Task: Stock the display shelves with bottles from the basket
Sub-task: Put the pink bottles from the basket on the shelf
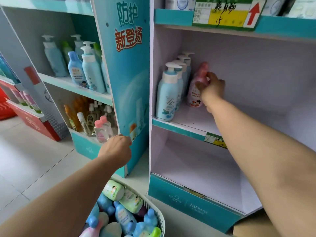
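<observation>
The right hand (212, 88) reaches out, fingers around one pink bottle (196, 86) on the shelf (196, 117), beside maybe four blue bottles (166, 94). The left hand (116, 151) is curled shut.

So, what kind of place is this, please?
Most likely a shop aisle for baby or body care: branded cardboard display shelves, handwritten price tags, rows of pump bottles, and a basket of stock.

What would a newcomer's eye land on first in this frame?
Probably the right hand gripping a pink bottle on the middle shelf, just right of a row of blue pump bottles. Next, the basket of bottles at bottom centre, below the left hand against the teal panel.
</observation>
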`<state>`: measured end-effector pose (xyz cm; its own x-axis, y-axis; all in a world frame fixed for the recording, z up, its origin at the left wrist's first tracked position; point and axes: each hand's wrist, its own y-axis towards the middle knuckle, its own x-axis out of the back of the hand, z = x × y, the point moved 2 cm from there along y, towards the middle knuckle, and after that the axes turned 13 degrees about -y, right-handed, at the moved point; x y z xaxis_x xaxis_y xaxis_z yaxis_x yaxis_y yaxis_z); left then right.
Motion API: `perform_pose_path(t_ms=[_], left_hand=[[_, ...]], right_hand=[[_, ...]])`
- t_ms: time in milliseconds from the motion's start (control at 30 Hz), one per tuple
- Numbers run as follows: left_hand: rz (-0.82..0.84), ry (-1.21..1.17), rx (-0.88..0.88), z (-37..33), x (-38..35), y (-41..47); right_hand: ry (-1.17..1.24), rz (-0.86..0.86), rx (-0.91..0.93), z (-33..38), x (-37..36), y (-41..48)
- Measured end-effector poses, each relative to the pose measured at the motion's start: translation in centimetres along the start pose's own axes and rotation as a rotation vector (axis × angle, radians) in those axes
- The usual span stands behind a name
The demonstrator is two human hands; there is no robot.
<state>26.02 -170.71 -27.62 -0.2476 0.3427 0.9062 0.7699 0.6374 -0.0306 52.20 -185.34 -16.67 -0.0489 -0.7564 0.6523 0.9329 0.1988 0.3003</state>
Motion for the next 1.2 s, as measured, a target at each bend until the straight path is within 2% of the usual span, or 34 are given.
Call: perform_pose_path(t_ms=[100, 200, 467, 700, 900, 1033, 1200], left_hand=[[0.007, -0.011, -0.005, -0.2, -0.2, 0.3], [0.007, -0.019, -0.012, -0.4, -0.2, 0.7], [-0.003, -0.069, 0.001, -0.3, -0.4, 0.9], [-0.032, -0.082, 0.019, -0.1, -0.6, 0.3], [-0.033, -0.06, 0.007, -1.1, 0.3, -1.1], [-0.015, -0.011, -0.018, -1.6, 1.2, -3.7], [0.019, 0.032, -0.02, -0.5, 2.3, -7.7]], right_hand=[[-0.006, 0.003, -0.037, 0.0, -0.4, 0.5], [-0.011, 0.03, 0.027, 0.3, -0.7, 0.8], [-0.026, 0.05, 0.052, 0.3, -0.9, 0.8], [0.054, 0.111, -0.004, -0.6, 0.0, 0.2], [-0.088, 0.116, -0.02, -0.5, 2.0, -2.3], [-0.287, 0.096, 0.175, 0.2, 3.8, -7.3], [-0.357, 0.141, 0.498, 0.9, 4.3, -16.0]])
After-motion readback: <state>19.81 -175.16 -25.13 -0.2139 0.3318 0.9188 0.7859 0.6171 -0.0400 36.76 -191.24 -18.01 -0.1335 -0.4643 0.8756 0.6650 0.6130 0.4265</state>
